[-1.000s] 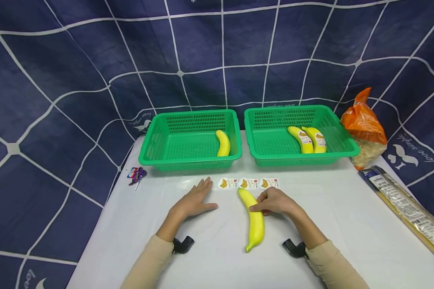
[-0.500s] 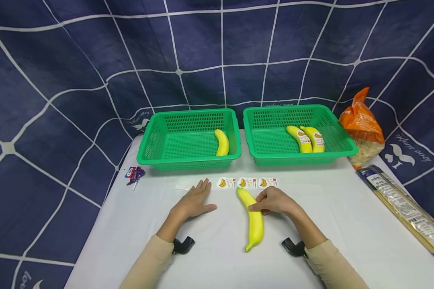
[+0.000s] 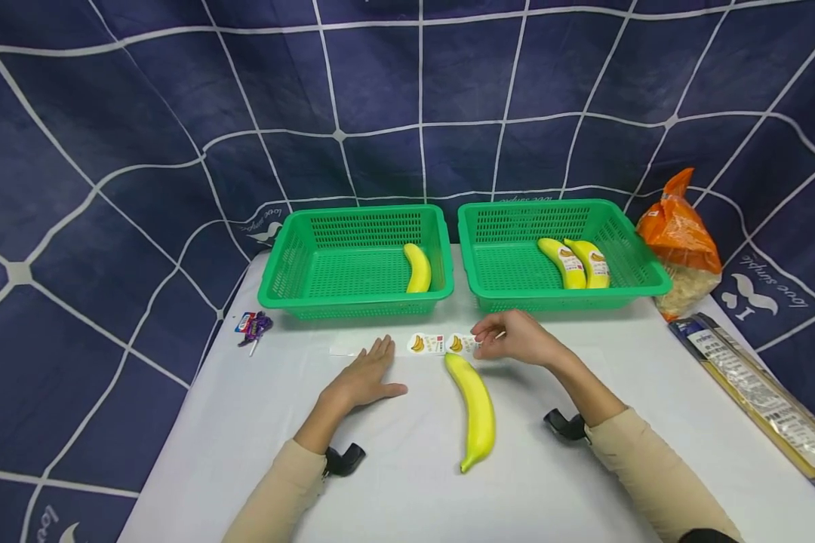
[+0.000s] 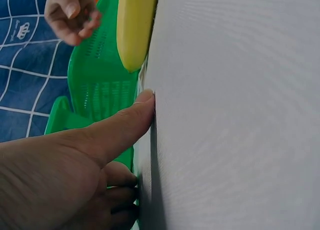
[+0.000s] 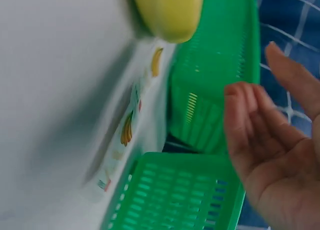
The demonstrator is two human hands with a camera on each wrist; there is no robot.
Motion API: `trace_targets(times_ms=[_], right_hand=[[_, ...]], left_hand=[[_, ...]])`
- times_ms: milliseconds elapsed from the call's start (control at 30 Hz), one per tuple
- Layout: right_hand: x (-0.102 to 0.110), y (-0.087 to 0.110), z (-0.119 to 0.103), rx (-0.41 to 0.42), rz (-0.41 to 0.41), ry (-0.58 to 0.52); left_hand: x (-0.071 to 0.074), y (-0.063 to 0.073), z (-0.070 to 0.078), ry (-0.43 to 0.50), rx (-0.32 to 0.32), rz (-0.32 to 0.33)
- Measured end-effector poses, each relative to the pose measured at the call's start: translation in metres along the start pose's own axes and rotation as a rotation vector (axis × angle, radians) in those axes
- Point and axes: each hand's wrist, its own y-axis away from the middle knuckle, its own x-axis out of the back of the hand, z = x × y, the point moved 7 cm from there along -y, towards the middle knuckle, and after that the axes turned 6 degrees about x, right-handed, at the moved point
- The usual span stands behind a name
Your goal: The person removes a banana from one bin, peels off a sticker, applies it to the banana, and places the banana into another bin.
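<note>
A yellow banana [image 3: 478, 415] lies lengthwise on the white table, its upper end just below a strip of banana stickers [image 3: 425, 345]. My left hand [image 3: 363, 379] rests on the table left of the banana, fingers extended onto the strip's pale left part; its thumb [image 4: 127, 122] points toward the banana. Over the right end of the strip hovers my right hand [image 3: 519, 337], hiding the rightmost sticker in the head view. In the right wrist view its fingers [image 5: 240, 113] are loosely bent, apart from the thumb, with nothing between them.
Behind the strip stand two green baskets: the left basket [image 3: 353, 305] holds one plain banana [image 3: 418, 269], the right basket [image 3: 570, 299] two stickered bananas [image 3: 589, 264]. An orange bag [image 3: 679, 234] and a long flat package [image 3: 761, 400] lie right; purple-wrapped candy [image 3: 255, 329] lies left.
My right hand has let go of the banana and moved up and slightly right, over the sticker strip. The banana and my left hand have stayed in place.
</note>
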Motion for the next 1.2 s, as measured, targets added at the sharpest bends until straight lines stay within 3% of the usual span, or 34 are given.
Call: trace_targets(times_ms=[467, 833, 1200], right_hand=[[-0.039, -0.063, -0.035, 0.292, -0.282, 0.162], [-0.063, -0.091, -0.036, 0.348, -0.409, 0.278], [-0.088, -0.101, -0.035, 0.448, -0.477, 0.409]], left_hand=[[0.004, 0.005, 0.003, -0.009, -0.016, 0.035], [0.001, 0.002, 0.001, -0.01, -0.01, 0.006], [0.002, 0.003, 0.002, -0.004, -0.018, 0.023]])
